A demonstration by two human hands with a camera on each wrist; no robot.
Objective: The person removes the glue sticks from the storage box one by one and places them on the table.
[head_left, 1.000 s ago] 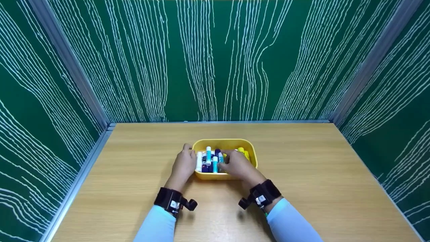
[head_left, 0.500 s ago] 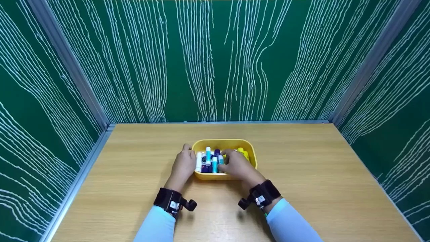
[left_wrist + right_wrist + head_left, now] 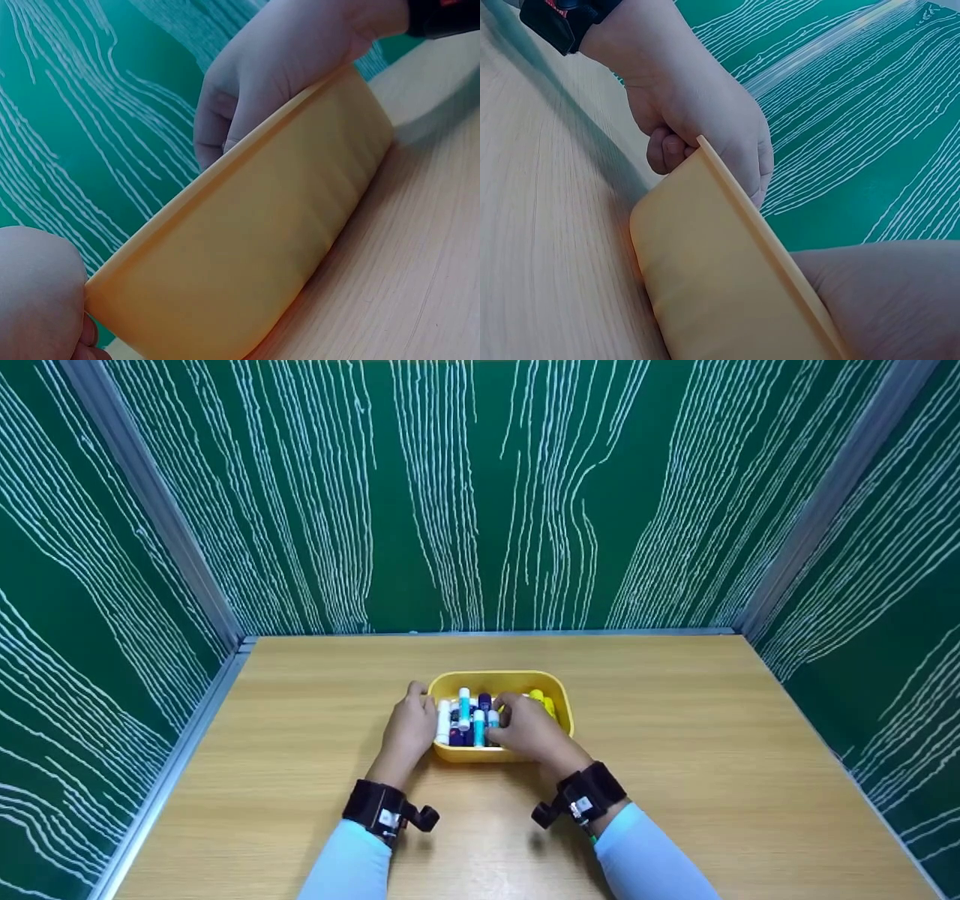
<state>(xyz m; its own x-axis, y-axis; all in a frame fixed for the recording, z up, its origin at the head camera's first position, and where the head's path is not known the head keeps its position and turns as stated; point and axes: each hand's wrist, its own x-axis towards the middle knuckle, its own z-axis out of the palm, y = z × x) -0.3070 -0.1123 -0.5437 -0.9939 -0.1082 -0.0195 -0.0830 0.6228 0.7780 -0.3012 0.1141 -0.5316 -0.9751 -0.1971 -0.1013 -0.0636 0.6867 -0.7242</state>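
Observation:
A yellow plastic bin (image 3: 502, 754) stands on the table, holding several small tubes that look like glue sticks. My left hand (image 3: 411, 725) grips its left rim, thumb inside and fingers curled outside in the right wrist view. Over the right part of the bin, my right hand (image 3: 534, 727) reaches in with thumb and index finger around a white-and-teal glue stick (image 3: 493, 719). Beside it lie another teal-labelled stick (image 3: 479, 727), one farther back (image 3: 465, 708), and a plain white tube (image 3: 444, 721) along the left wall. The bin wall hides the right fingertips in the left wrist view.
Dark purple tubes (image 3: 457, 736) lie among the white ones, and yellow pieces (image 3: 537, 695) sit at the bin's right end. A wooden table (image 3: 315, 690) surrounds the bin. Green panels (image 3: 495, 510) with white wavy lines enclose the table at the back and sides.
The teal-labelled stick at my right fingertips has shifted slightly toward the front of the bin. My left hand keeps its grip on the rim, and both arms stay nearly still.

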